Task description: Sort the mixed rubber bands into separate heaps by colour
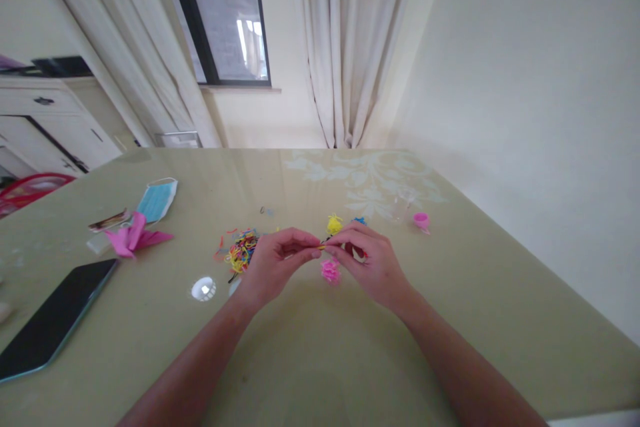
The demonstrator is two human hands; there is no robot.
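Over the middle of the table, my left hand [274, 261] and my right hand [371, 257] meet fingertip to fingertip, both closed. A small yellow-orange rubber band [322, 247] is pinched between them, mostly covered by the fingers. Just below the fingertips lies a cluster of pink bands [330, 271]. Beyond them are a yellow cluster [335, 224] and a blue cluster [360, 221], the blue one partly behind my right hand. A pile of mixed coloured rubber bands [243, 250] sits left of my left hand, which hides part of it.
A clear dome-shaped piece [203, 289] lies left of my left wrist. Further left are a black-screened tablet [59, 317], a pink folded-paper crane [134, 236] and a blue face mask [158, 201]. On the right stand a clear cup [401, 205] and a small pink cup-shaped piece [421, 221].
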